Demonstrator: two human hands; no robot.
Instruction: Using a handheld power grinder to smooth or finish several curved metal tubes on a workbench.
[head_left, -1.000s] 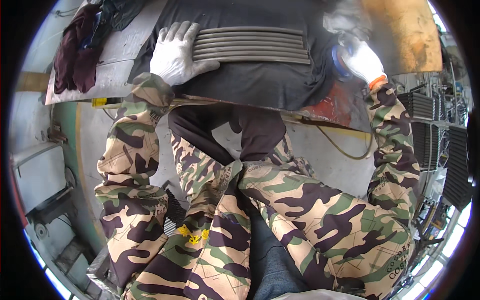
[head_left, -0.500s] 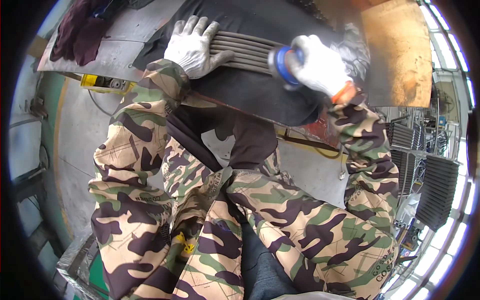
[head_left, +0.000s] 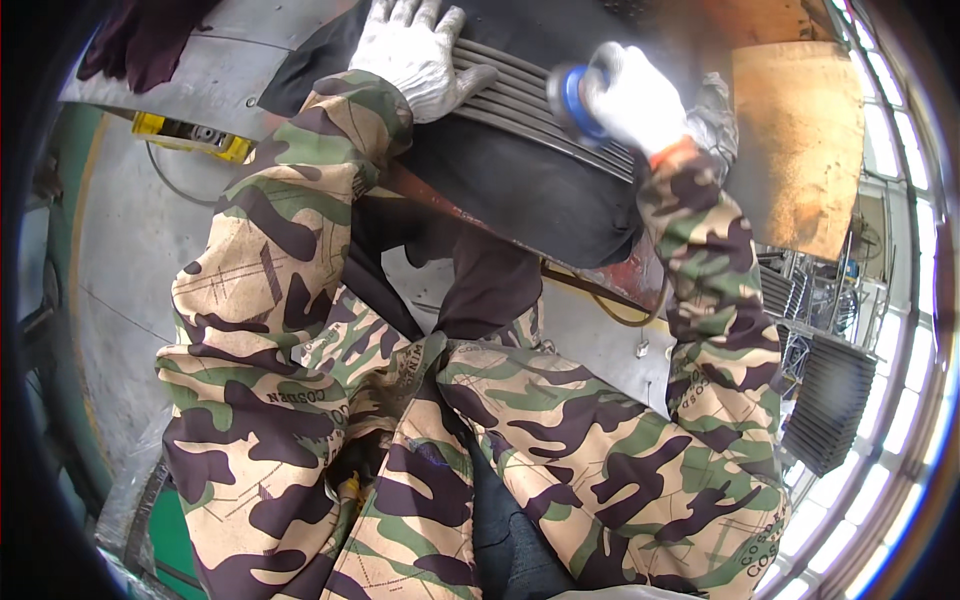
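On a dark cloth (head_left: pixel 540 195) lies a row of long grey bars (head_left: pixel 515 95), side by side and slanting down to the right. My left hand (head_left: pixel 415 60), in a white knit glove, rests with its fingers spread over the bars' left end, thumb along them. My right hand (head_left: pixel 640 100), also white-gloved with an orange cuff, grips a round blue tool, like a palm sander (head_left: pixel 578 103). The tool is over the bars, its pale disc side turned toward my left hand. Motion blur hides whether the disc touches the bars.
The table's red-brown front edge (head_left: pixel 460 212) runs before my knees. A brown board (head_left: pixel 800 150) stands at the right, beside crumpled grey wrapping (head_left: pixel 715 120). Maroon cloth (head_left: pixel 150 45) lies far left, above a yellow device (head_left: pixel 190 135). Dark ribbed panels (head_left: pixel 828 400) sit on a right-hand rack.
The view has shifted, so the table sits higher and more slanted. My right hand and the tool have moved over the bars, whose right ends now show. My left hand stays on them.
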